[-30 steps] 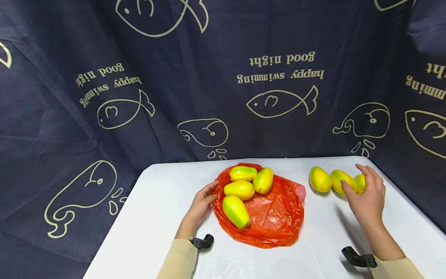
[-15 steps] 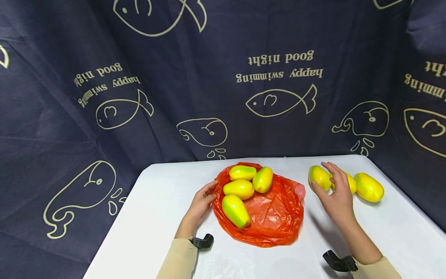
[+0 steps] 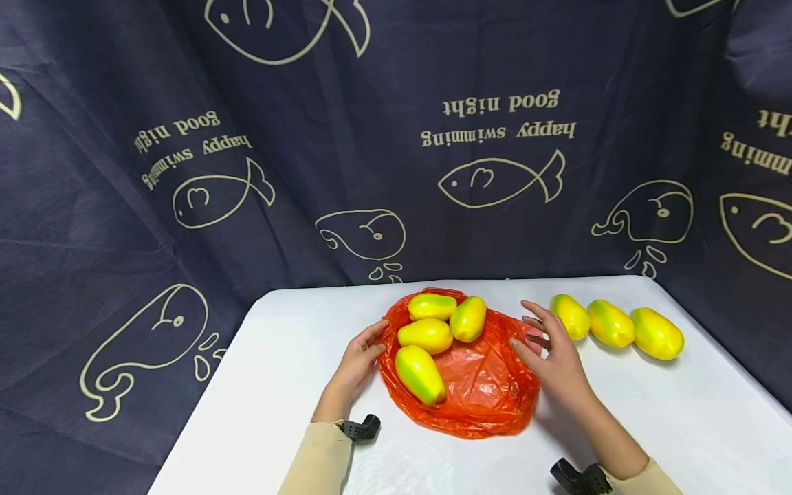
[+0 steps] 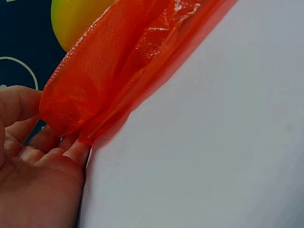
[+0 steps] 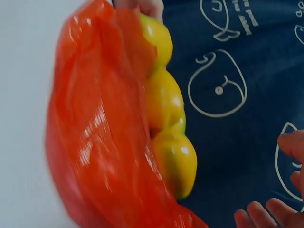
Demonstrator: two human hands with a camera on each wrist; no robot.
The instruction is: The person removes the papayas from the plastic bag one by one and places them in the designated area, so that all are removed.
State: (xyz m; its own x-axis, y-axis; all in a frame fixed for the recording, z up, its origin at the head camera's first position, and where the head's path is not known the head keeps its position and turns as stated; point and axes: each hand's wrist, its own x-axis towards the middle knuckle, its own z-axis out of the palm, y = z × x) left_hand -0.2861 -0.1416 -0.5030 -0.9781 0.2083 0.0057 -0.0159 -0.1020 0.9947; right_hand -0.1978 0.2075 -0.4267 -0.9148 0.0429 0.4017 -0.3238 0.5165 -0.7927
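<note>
A red plastic bag (image 3: 489,385) lies spread and crumpled on the white table, its mouth facing up. Several glossy yellow-green, mango-shaped fruits (image 3: 421,375) sit in its left and back part. My left hand (image 3: 359,357) holds the bag's left rim; in the left wrist view, thumb and fingers meet the folded red film (image 4: 109,80). At the bag's right rim is my right hand (image 3: 559,361), fingers spread and nothing in them. Its fingertips overlap the rim in the head view; contact cannot be told. In the right wrist view those fingers (image 5: 266,213) are apart from the bag.
Three more such fruits (image 3: 609,323) lie in a row at the back right of the white table (image 3: 297,344). A dark blue curtain (image 3: 346,137) with fish and whale drawings hangs behind and at both sides. Black cameras (image 3: 361,429) sit on both wrists.
My right hand has moved left from over the fruit row to the bag's right rim, uncovering those fruits. The left hand and the bag have stayed in place.
</note>
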